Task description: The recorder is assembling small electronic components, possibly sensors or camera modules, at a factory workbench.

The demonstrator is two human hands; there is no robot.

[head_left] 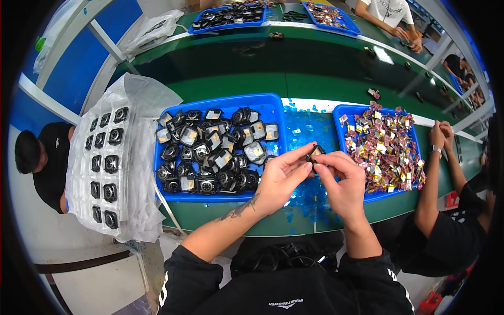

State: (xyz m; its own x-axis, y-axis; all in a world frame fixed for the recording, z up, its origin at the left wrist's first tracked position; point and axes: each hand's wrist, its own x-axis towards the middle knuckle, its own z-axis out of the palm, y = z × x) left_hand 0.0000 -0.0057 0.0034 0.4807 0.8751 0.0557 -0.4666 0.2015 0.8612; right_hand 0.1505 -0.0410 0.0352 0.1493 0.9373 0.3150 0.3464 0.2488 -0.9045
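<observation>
Left of the blue tray (pixel 276 113), black units (pixel 111 164) sit sorted in a plastic sheet (pixel 79 178), but its heap of casings (pixel 202 153) says plenty's left imo, and just right of it the left hand (pixel 283 181) and right hand (pixel 344 181) pinch a small dark part (pixel 312 156).

On your black short-sleeved fabric shirt (pixel 320 289) you have one line of small white capital lettering (pixel 282 304) at the front; at the upper right, a white short-sleeved fabric T-shirt (pixel 375 9) bears dark lettering (pixel 391 6), hard to make out.
</observation>
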